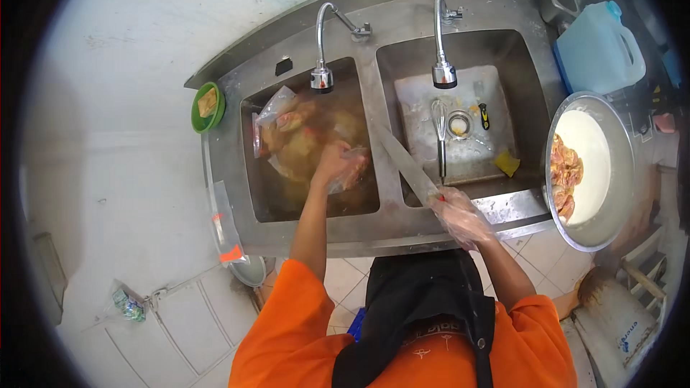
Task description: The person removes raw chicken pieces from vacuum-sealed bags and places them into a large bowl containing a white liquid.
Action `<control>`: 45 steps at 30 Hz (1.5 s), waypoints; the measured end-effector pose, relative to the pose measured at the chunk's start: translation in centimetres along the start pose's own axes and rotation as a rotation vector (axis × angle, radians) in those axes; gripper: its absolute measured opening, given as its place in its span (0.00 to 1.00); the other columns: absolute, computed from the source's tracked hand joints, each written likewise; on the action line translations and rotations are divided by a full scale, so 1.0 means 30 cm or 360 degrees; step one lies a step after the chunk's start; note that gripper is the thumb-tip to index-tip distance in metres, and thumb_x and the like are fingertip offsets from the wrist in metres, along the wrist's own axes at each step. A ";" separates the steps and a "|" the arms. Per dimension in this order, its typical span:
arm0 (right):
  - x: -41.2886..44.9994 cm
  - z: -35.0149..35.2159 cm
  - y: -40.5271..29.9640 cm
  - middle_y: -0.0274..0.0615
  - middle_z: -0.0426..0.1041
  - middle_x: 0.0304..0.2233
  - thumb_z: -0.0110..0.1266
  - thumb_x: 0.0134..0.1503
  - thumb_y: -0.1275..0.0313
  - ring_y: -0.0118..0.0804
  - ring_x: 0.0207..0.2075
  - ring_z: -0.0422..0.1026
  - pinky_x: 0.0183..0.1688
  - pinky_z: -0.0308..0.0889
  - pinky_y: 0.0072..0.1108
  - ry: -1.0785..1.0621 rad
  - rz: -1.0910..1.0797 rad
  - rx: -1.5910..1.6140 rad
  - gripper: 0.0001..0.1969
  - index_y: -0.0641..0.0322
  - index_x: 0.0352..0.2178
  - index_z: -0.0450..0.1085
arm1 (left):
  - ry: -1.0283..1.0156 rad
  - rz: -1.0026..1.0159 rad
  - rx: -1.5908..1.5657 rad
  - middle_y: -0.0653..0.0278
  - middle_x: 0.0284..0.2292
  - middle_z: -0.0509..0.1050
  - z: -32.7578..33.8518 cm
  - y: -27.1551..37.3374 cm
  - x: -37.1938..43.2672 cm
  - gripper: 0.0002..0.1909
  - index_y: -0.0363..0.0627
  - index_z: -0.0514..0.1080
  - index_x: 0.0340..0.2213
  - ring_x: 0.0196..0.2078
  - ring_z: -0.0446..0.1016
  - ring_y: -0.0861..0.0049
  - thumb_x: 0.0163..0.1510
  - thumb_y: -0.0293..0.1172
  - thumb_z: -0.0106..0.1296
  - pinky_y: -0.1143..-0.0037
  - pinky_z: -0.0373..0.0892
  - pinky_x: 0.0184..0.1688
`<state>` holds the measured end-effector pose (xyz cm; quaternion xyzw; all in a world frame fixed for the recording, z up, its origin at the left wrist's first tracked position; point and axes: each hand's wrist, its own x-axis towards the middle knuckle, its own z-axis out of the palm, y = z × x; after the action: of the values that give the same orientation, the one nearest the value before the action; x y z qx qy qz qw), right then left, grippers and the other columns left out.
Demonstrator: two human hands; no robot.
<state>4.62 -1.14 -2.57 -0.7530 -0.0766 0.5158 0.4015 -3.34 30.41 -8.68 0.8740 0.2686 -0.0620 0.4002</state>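
My left hand [335,160] is low in the left sink basin [253,188], its fingers closed on a clear plastic bag [349,172]; what the bag holds is hard to make out. Beside it, bagged pieces of raw meat [294,118] lie in cloudy, yellowish water. In a clear plastic glove, my right hand [461,215] grips a long knife [407,167] at the front edge of the sink. The blade slants up and left across the divider between the basins. The handle is mostly hidden by my fingers.
In the right basin lie a whisk [440,134], a black-and-yellow handled tool [484,117] and a yellow sponge piece [507,164]. Two flexible faucets [322,75] [444,73] overhang the basins. At right stand a metal bowl [598,172] with meat and a blue jug [598,51]. A green bowl [218,116] sits left.
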 end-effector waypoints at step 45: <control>-0.065 -0.008 0.056 0.55 0.71 0.27 0.40 0.57 0.63 0.54 0.33 0.70 0.36 0.63 0.40 -0.0279 -0.0608 -0.1322 0.15 0.64 0.27 0.66 | 0.0671 -0.0108 -0.0704 0.72 0.12 0.61 -0.051 -0.085 -0.408 0.20 0.43 0.54 0.14 0.17 0.63 0.84 0.51 0.26 0.53 0.77 0.56 0.19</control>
<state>3.44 -3.41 -2.29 -0.7759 -0.4476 0.4200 0.1457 -15.19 27.75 -5.41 0.7498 0.3817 0.1673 0.5139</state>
